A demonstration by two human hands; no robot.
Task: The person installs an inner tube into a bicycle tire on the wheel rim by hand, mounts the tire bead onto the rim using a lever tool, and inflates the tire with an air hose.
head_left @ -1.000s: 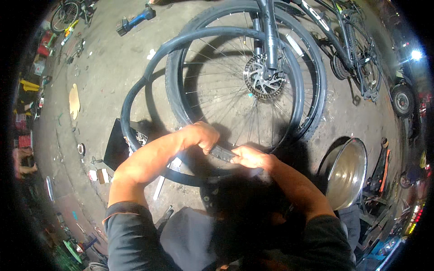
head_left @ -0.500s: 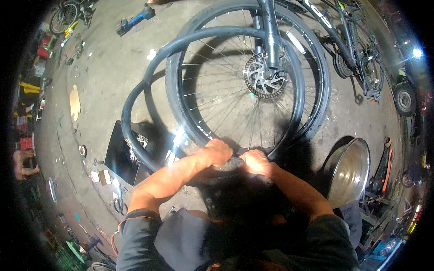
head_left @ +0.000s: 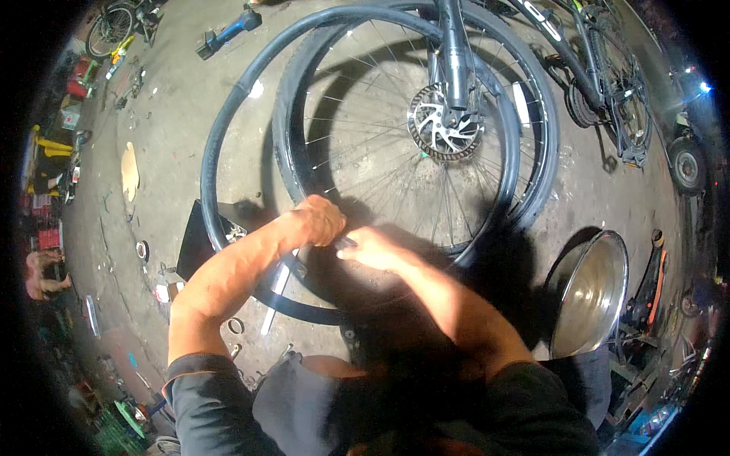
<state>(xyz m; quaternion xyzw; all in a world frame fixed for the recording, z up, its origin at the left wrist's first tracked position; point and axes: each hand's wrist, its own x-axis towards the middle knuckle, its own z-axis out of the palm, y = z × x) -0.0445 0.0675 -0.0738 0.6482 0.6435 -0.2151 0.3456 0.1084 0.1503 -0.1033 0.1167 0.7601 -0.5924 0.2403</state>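
Both hands meet at the lower rim of the bicycle wheel [head_left: 395, 152]: the left hand [head_left: 319, 220] curls closed over the tyre [head_left: 285, 163], while the right hand [head_left: 372, 247] seemingly pinches a small metal tool [head_left: 344, 243].

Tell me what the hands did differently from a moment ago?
The left hand and right hand, apart a second ago, came together at the near edge of the bicycle wheel and now press there side by side. The loose inner tube, the wheel and the metal bowl stayed put.
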